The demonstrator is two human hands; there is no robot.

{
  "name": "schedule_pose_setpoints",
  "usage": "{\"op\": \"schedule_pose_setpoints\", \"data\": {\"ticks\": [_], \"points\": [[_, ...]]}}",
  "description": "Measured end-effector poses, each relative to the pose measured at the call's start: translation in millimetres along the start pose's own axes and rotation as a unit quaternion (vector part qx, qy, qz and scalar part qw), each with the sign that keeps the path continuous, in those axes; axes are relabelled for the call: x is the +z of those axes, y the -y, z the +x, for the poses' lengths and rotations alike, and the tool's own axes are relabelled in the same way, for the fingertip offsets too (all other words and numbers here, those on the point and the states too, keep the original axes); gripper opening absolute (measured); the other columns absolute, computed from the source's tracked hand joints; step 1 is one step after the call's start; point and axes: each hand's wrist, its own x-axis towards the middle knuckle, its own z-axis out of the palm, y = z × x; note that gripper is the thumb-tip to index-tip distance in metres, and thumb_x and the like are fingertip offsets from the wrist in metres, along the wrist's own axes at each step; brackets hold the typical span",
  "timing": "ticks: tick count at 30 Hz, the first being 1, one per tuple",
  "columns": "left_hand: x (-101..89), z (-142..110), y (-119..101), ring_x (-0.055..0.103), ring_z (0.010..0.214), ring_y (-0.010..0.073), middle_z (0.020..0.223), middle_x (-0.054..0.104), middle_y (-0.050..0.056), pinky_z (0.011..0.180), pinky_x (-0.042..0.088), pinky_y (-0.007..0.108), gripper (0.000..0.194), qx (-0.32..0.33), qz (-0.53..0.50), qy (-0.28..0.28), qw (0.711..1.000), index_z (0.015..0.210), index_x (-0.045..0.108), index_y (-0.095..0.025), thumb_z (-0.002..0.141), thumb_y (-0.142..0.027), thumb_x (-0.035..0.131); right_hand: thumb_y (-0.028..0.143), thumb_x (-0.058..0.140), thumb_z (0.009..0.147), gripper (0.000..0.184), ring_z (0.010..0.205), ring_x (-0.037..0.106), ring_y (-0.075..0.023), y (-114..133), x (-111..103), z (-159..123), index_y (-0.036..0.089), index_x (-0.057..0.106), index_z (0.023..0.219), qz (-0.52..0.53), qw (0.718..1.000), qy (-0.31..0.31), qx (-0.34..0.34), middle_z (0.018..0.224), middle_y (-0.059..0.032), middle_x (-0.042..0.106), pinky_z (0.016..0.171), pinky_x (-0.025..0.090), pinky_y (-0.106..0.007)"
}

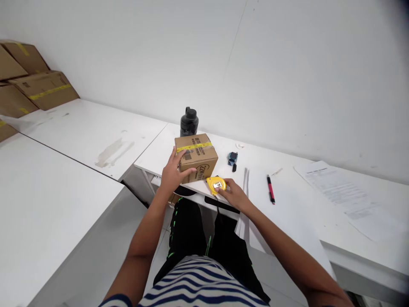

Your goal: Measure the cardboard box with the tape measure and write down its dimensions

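A small brown cardboard box [200, 166] with dark print and a yellow strip of tape across its top stands near the front edge of the white desk. My left hand [173, 171] grips its left front corner, thumb on the front face and fingers reaching over the top and side. Just right of the box's lower front edge, my right hand [234, 194] is closed around a yellow tape measure [213, 184]. The tape measure is next to the box. Whether any blade is pulled out of it cannot be made out.
Behind the box stands a black bottle [189, 123]. A small blue and black device [233, 158] lies right of it, then a red and black pen [270, 189] and printed sheets [345, 192]. Larger cartons [47, 87] are stacked far left. A wall closes off the back.
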Motion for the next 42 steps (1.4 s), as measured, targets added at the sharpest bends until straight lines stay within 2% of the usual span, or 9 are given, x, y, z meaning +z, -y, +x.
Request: {"op": "schedule_pose_setpoints", "data": {"ticks": [5, 9, 12, 15, 22, 26, 31, 34, 42], "points": [[-19.4, -3, 10, 0.040, 0.143, 0.0297, 0.164, 0.026, 0.001, 0.098, 0.054, 0.034, 0.072, 0.052, -0.049, 0.101, 0.992, 0.143, 0.046, -0.036, 0.078, -0.054, 0.072, 0.049, 0.077, 0.066, 0.057, 0.088, 0.068, -0.0233, -8, -18, -27, 0.029, 0.048, 0.110, 0.215, 0.976, -0.042, 0.007, 0.118, -0.0067, 0.061, 0.075, 0.059, -0.041], [-9.5, -12, -3, 0.035, 0.146, 0.0318, 0.165, 0.020, 0.006, 0.104, 0.049, 0.039, 0.082, 0.094, -0.045, 0.132, 0.986, 0.149, 0.038, -0.034, 0.078, -0.062, 0.068, 0.046, 0.082, 0.066, 0.064, 0.094, 0.066, -0.0218, -3, -66, -41, 0.027, 0.053, 0.120, 0.266, 0.945, -0.174, -0.072, 0.116, -0.0062, 0.060, 0.083, 0.058, -0.042], [-2.6, -20, -30, 0.032, 0.145, 0.0353, 0.158, 0.032, 0.017, 0.114, 0.036, 0.048, 0.086, 0.131, -0.022, -0.002, 0.991, 0.146, 0.041, -0.022, 0.077, -0.069, 0.064, 0.040, 0.076, 0.079, 0.056, 0.109, 0.062, -0.0241, 21, -103, -50, 0.029, 0.054, 0.129, 0.240, 0.924, -0.211, -0.208, 0.121, -0.0072, 0.061, 0.093, 0.055, -0.046], [-6.8, -28, -66, 0.057, 0.120, 0.0283, 0.121, 0.064, 0.015, 0.105, 0.043, 0.044, 0.057, 0.120, -0.091, -0.112, 0.982, 0.116, 0.061, -0.018, 0.092, -0.066, 0.041, 0.036, 0.065, 0.089, 0.058, 0.113, 0.060, -0.0269, 56, -124, -60, 0.031, 0.044, 0.143, 0.108, 0.896, -0.226, -0.367, 0.125, -0.0098, 0.058, 0.095, 0.054, -0.049], [-26.2, -35, -128, 0.051, 0.058, 0.0102, 0.066, 0.052, -0.003, 0.057, 0.041, 0.024, 0.042, 0.026, -0.273, 0.210, 0.939, 0.081, 0.052, -0.020, 0.089, -0.061, 0.054, 0.030, 0.050, 0.098, 0.073, 0.118, 0.056, -0.0285, 100, -124, -71, 0.026, 0.010, 0.159, -0.091, 0.785, -0.220, -0.572, 0.125, -0.0160, 0.056, 0.090, 0.056, -0.045], [-30.2, -15, -116, 0.039, 0.049, 0.0077, 0.057, 0.043, -0.006, 0.050, 0.036, 0.023, 0.039, -0.042, -0.350, 0.301, 0.886, 0.076, 0.052, -0.020, 0.087, -0.056, 0.060, 0.034, 0.046, 0.099, 0.072, 0.121, 0.054, -0.0301, 84, -138, -66, 0.029, 0.006, 0.159, -0.093, 0.812, -0.195, -0.542, 0.132, -0.0162, 0.053, 0.094, 0.054, -0.049], [-49.0, 52, -60, 0.038, 0.048, 0.0070, 0.056, 0.040, -0.006, 0.051, 0.037, 0.023, 0.035, -0.133, -0.364, 0.111, 0.915, 0.066, 0.048, -0.019, 0.076, -0.043, 0.071, 0.037, 0.048, 0.098, 0.063, 0.124, 0.053, -0.0304, 43, -164, -41, 0.035, 0.022, 0.156, -0.049, 0.888, -0.186, -0.418, 0.135, -0.0128, 0.053, 0.097, 0.053, -0.052], [-47.6, 78, -37, 0.039, 0.049, 0.0075, 0.060, 0.046, -0.004, 0.050, 0.034, 0.024, 0.035, -0.199, -0.259, 0.128, 0.937, 0.069, 0.053, -0.018, 0.069, -0.046, 0.073, 0.040, 0.046, 0.099, 0.056, 0.128, 0.051, -0.0298, 29, -166, -22, 0.035, 0.030, 0.153, -0.026, 0.921, -0.138, -0.364, 0.140, -0.0114, 0.050, 0.101, 0.050, -0.053], [-11.4, 64, -39, 0.060, 0.070, 0.0209, 0.078, 0.069, 0.006, 0.057, 0.041, 0.029, 0.062, -0.148, -0.119, 0.220, 0.957, 0.091, 0.068, -0.018, 0.071, -0.076, 0.059, 0.044, 0.038, 0.101, 0.052, 0.135, 0.045, -0.0299, 37, -134, 6, 0.033, 0.029, 0.151, -0.009, 0.933, -0.060, -0.356, 0.146, -0.0125, 0.043, 0.107, 0.045, -0.055]]}}
